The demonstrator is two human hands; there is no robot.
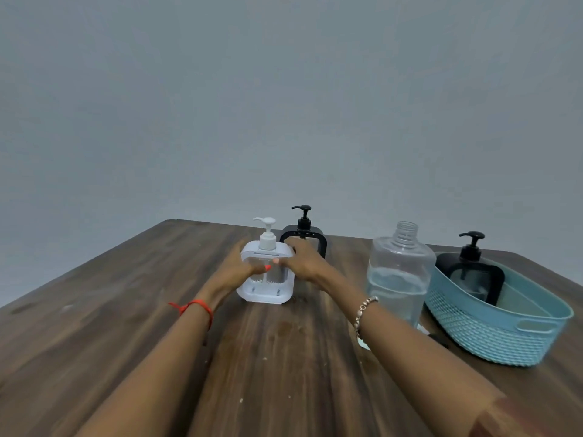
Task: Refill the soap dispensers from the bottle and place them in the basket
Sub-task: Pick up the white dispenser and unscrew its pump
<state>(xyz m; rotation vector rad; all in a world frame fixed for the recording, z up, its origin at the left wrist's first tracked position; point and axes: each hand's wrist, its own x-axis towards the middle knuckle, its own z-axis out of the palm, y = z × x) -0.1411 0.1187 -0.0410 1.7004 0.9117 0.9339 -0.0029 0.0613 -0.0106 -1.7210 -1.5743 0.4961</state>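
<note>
Two forearms reach over the wooden worktop (126,310), a red thread (192,305) on the left wrist and a bracelet (362,310) on the right. The left hand (235,269) and right hand (303,261) clasp the white dispenser (266,279) from either side, thumbs on its clear front; it stands upright on the worktop. A black dispenser (304,228) stands just behind it. To the right, the uncapped, partly filled bottle (399,272) stands beside the blue basket (498,329), which holds a second black dispenser (473,266).

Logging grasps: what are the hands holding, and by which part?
Both grip the white soap dispenser by its body: the left hand on its left side, the right hand on its upper right side.
</note>
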